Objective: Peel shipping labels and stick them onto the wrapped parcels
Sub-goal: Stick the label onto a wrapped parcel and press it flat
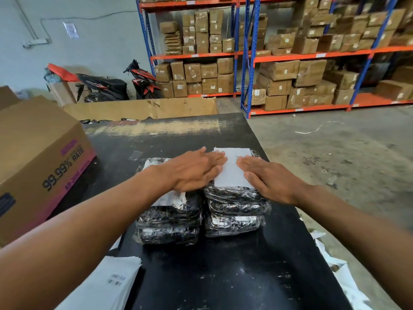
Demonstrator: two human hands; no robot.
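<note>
Both arms reach forward; left hand [192, 170] and right hand [271, 179] press open, flat palms onto a white label [232, 170] atop the right parcel stack [234, 209] mid-table [223, 276].

both hands, left hand [192, 170] and right hand [271, 179], press flat a white label [231, 171] atop the right parcel stack [234, 211].

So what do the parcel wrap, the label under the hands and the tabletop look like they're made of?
Parcel wrap: thin glossy plastic film over something dark, by its crinkles and glints.
Label: matte white paper, flat, faint print.
Tabletop: hard, black and semi-glossy, scuffed; painted wood or laminate, hard to say.
</note>
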